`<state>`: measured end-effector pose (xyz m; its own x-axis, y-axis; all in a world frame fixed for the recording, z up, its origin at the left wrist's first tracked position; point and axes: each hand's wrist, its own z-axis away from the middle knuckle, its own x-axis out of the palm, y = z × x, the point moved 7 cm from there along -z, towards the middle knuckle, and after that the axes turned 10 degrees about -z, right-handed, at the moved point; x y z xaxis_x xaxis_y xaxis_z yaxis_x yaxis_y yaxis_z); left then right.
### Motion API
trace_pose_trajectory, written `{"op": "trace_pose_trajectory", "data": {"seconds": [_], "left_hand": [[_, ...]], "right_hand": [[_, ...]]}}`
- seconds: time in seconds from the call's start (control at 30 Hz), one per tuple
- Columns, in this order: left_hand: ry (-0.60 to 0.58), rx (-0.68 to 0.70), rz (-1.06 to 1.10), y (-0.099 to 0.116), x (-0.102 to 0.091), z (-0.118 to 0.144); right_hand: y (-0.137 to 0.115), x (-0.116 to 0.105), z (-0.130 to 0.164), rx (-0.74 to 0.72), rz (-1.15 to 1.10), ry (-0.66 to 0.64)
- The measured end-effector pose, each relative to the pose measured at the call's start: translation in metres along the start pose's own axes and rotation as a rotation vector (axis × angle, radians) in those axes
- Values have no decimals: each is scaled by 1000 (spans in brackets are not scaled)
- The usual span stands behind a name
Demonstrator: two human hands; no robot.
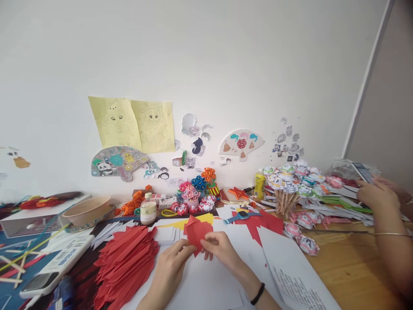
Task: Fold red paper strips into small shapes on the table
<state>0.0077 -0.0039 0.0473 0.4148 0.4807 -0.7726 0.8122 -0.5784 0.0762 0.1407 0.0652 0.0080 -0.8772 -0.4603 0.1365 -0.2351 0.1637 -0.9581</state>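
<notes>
A piece of folded red paper (195,231) is held up over white sheets (206,284) in front of me. My left hand (176,262) pinches its lower left edge. Opposite it, my right hand (221,247) grips the lower right side with thumb and fingers, and a black band circles that wrist. Just left of my hands lies a big pile of folded red paper strips (127,262). Flat red sheets (267,220) and a blue watch (243,216) lie behind and to the right.
At the back stand a bottle (148,210), pipe-cleaner flowers (190,191) and a bunch of paper flowers on sticks (287,200). On the left are a basket (87,211) and a white power strip-like device (58,267). Another person's hands (377,193) hold a phone (362,172) at right.
</notes>
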Motion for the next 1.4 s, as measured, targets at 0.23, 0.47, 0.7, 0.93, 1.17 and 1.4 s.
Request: {"op": "trace_pose_trajectory", "data": {"seconds": [0.23,0.47,0.7,0.93,1.17,1.4], "left_hand": [[-6,-117,232,-1,-8,-4],[58,-486,479,-16,-3,-1],[-46,-535,575,-21,17,1],[-26,-569,534,-26,23,6],[-35,-585,512,-24,21,7],[-33,-583,464,-23,18,6]], "right_hand": [[0,5,1,33,-58,-60],[-6,6,3,6,-50,-4],[1,16,4,30,-73,-78],[0,23,7,39,-38,-122],[-3,24,9,56,-10,-131],[6,19,7,62,-19,-83]]}}
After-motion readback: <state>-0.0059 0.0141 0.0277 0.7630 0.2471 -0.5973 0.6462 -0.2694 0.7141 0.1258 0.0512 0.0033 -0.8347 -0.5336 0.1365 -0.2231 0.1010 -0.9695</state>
